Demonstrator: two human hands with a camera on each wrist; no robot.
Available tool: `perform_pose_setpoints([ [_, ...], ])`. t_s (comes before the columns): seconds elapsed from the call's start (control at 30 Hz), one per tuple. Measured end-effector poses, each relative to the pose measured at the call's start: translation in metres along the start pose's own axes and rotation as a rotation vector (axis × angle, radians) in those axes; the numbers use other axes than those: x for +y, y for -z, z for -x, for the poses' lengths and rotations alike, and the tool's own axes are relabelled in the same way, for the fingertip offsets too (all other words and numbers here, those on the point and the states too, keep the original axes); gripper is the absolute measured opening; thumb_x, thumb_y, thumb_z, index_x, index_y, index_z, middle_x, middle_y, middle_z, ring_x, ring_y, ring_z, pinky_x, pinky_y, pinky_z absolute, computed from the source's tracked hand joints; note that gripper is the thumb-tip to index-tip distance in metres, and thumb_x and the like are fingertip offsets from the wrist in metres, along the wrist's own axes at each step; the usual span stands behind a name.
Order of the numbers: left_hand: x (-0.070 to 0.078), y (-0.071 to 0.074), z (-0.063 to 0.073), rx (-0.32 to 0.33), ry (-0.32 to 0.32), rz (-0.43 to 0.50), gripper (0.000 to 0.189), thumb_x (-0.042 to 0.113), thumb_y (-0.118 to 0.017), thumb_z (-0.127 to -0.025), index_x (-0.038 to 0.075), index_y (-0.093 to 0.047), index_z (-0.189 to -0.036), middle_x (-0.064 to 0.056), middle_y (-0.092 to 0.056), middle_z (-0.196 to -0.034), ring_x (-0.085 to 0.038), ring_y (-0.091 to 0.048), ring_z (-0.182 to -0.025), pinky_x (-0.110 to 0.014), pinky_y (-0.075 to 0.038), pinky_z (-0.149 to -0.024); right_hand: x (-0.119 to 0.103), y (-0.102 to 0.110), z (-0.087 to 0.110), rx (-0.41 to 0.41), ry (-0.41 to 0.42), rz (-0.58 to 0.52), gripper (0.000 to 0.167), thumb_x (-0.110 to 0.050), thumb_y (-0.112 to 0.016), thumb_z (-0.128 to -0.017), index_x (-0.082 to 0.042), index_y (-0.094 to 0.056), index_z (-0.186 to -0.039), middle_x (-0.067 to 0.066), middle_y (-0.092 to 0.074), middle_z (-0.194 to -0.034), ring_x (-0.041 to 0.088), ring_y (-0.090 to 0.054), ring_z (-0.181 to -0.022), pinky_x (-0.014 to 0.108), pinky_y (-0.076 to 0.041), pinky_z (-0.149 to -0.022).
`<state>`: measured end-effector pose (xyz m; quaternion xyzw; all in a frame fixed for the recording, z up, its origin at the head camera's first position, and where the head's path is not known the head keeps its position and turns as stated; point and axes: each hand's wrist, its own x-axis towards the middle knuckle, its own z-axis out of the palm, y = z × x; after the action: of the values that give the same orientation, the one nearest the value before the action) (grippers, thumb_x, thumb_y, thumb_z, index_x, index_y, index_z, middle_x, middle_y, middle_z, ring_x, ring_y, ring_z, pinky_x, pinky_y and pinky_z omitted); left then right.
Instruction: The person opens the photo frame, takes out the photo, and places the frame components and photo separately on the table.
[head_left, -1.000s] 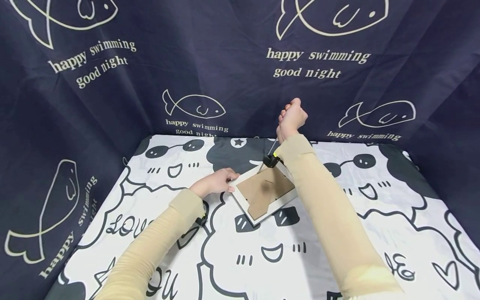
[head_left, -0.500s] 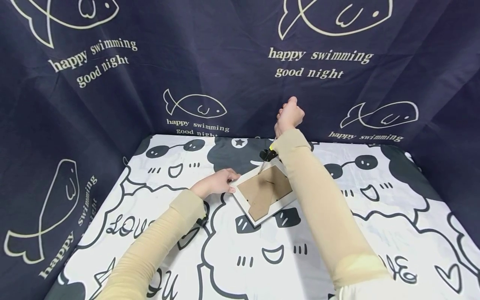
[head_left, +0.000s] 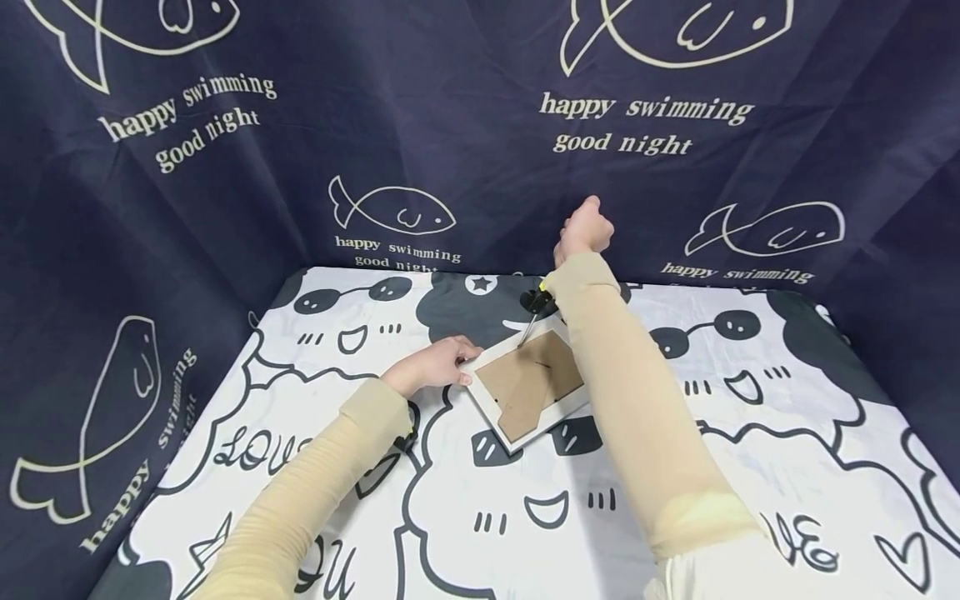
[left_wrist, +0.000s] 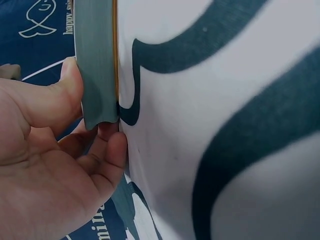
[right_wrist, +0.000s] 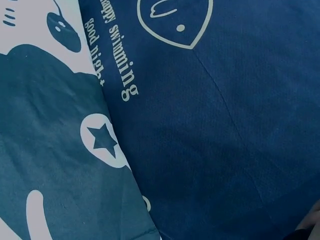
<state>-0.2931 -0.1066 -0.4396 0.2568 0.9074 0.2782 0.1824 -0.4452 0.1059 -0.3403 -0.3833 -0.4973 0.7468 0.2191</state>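
A white picture frame [head_left: 487,408] lies with its brown backing board [head_left: 502,379] and stand leg facing up. My left hand [head_left: 438,363] holds the frame's left corner; in the left wrist view the left hand [left_wrist: 60,150] has its thumb on one face and fingers curled under the edge. My right hand [head_left: 585,229] is raised in a fist beyond the frame, gripping a screwdriver [head_left: 529,330] whose handle is hidden. Its thin metal shaft slants down to where the backing meets the far border. Only a sliver of the right hand [right_wrist: 312,220] shows in the right wrist view.
A cloth with sheep-like cartoon faces [head_left: 457,517] covers the table. Dark blue curtains [head_left: 480,108] with fish prints rise along the table's back and sides. A black wrist camera [head_left: 537,298] overlaps the frame's far corner in the head view.
The right hand has shifted slightly, and the screwdriver's shaft stands a little differently at the frame's far border. The left hand and the picture frame stay nearly where they were.
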Motion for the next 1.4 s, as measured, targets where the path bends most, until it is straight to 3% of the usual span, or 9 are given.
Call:
perform_pose_setpoints([
  [0.13, 0.000, -0.001, 0.001, 0.002, 0.017, 0.003, 0.055, 0.007, -0.069, -0.082, -0.003, -0.050, -0.133, -0.018, -0.052, -0.131, -0.030, -0.052, -0.116, -0.038, -0.041, -0.101, -0.001, 0.008, -0.001, -0.046, -0.002, -0.140, 0.023, -0.027, -0.053, -0.088, -0.014, -0.053, -0.069, 0.000, -0.049, -0.050, 0.010, -0.043, -0.037, 0.018, -0.031, -0.035],
  [0.33, 0.003, -0.001, 0.001, 0.002, 0.028, -0.009, 0.056, 0.009, -0.069, -0.083, -0.003, -0.049, -0.134, -0.018, -0.051, -0.132, -0.030, -0.052, -0.117, -0.038, -0.040, -0.102, -0.008, 0.034, 0.002, -0.200, -0.013, -0.337, 0.034, -0.016, -0.048, -0.085, -0.013, -0.039, -0.052, -0.004, -0.037, -0.043, 0.008, -0.029, -0.031, 0.020, -0.022, -0.030],
  [0.57, 0.008, -0.002, -0.002, 0.006, 0.053, -0.043, 0.054, 0.009, -0.069, -0.083, -0.001, -0.051, -0.133, -0.018, -0.052, -0.130, -0.028, -0.054, -0.113, -0.038, -0.042, -0.100, -0.013, 0.087, 0.027, -0.465, 0.028, -0.440, 0.039, -0.018, -0.042, -0.090, -0.012, -0.040, -0.051, -0.002, -0.035, -0.039, 0.010, -0.030, -0.030, 0.022, -0.023, -0.032],
  [0.7, 0.010, -0.004, 0.000, 0.032, 0.105, -0.024, 0.050, 0.009, -0.070, -0.083, 0.002, -0.055, -0.131, -0.017, -0.055, -0.126, -0.027, -0.054, -0.110, -0.038, -0.043, -0.098, -0.008, 0.117, 0.047, -0.660, 0.045, -0.524, 0.041, -0.017, -0.037, -0.092, -0.010, -0.040, -0.052, 0.000, -0.036, -0.040, 0.012, -0.030, -0.033, 0.024, -0.021, -0.037],
  [0.77, 0.011, -0.005, 0.002, 0.057, 0.131, -0.007, 0.044, 0.010, -0.071, -0.083, 0.003, -0.060, -0.125, -0.015, -0.060, -0.119, -0.026, -0.057, -0.104, -0.037, -0.045, -0.094, -0.004, 0.131, 0.055, -0.758, 0.082, -0.560, 0.040, -0.013, -0.037, -0.092, -0.008, -0.041, -0.053, 0.001, -0.038, -0.042, 0.013, -0.032, -0.035, 0.024, -0.023, -0.039],
  [0.9, 0.010, -0.010, 0.008, 0.147, 0.153, 0.010, 0.029, 0.011, -0.072, -0.081, 0.003, -0.069, -0.109, -0.010, -0.069, -0.100, -0.020, -0.059, -0.084, -0.034, -0.049, -0.081, 0.005, 0.155, 0.063, -0.925, 0.258, -0.555, 0.035, -0.008, -0.043, -0.092, -0.004, -0.046, -0.057, 0.003, -0.044, -0.047, 0.014, -0.038, -0.041, 0.025, -0.032, -0.042],
  [1.07, 0.007, -0.017, 0.013, 0.204, 0.203, 0.084, 0.034, 0.014, -0.070, -0.084, -0.001, -0.065, -0.114, -0.011, -0.069, -0.100, -0.018, -0.062, -0.084, -0.032, -0.051, -0.077, 0.017, 0.177, 0.064, -1.079, 0.370, -0.577, 0.042, -0.009, -0.048, -0.093, -0.002, -0.038, -0.053, 0.005, -0.040, -0.046, 0.017, -0.034, -0.041, 0.025, -0.030, -0.042],
  [1.2, 0.007, -0.018, 0.014, 0.186, 0.229, 0.174, 0.040, 0.017, -0.071, -0.083, 0.000, -0.063, -0.118, -0.010, -0.068, -0.100, -0.017, -0.061, -0.084, -0.030, -0.051, -0.076, 0.024, 0.188, 0.068, -1.135, 0.423, -0.608, 0.047, -0.010, -0.043, -0.095, -0.003, -0.027, -0.051, 0.005, -0.032, -0.045, 0.018, -0.027, -0.042, 0.025, -0.024, -0.042],
  [1.4, 0.006, -0.018, 0.016, 0.164, 0.177, 0.203, 0.053, 0.022, -0.084, -0.069, 0.002, -0.065, -0.114, -0.004, -0.068, -0.090, -0.013, -0.058, -0.073, -0.023, -0.046, -0.065, 0.029, 0.190, 0.075, -1.136, 0.549, -0.656, 0.046, -0.009, -0.040, -0.093, -0.003, -0.025, -0.050, 0.005, -0.029, -0.044, 0.016, -0.026, -0.040, 0.024, -0.021, -0.040],
])
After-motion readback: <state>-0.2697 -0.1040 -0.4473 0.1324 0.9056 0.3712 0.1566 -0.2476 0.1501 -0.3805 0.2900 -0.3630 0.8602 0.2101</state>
